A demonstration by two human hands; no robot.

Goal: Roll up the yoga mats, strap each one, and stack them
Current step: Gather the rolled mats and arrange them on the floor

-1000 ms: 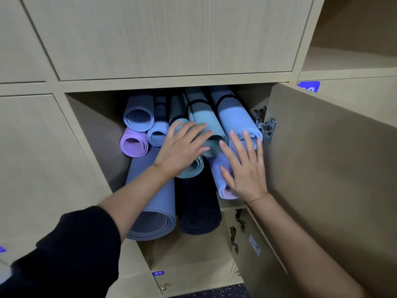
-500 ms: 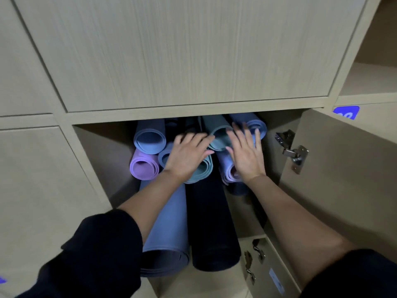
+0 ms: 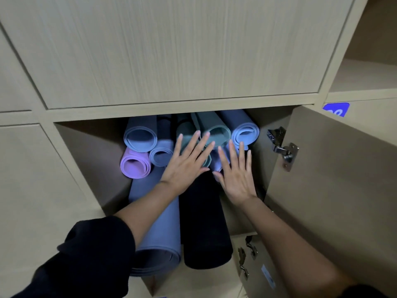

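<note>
Both hands flat, fingers spread: left hand [image 3: 186, 163] & right hand [image 3: 235, 174] press rolled mats [image 3: 217, 131] into cabinet [image 3: 90, 158], prob. so stack sits flush.

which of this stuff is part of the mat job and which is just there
Job: left hand, right hand, purple mat, teal mat, black mat, long blue mat, cubby.
Just there: open door, hinge, blue label.

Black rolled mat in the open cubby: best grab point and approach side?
Grip the black mat round its near end, which overhangs the shelf front. Come from the front and its right: the long blue mat lies against its left, and stacked rolls cover its far end.
</note>
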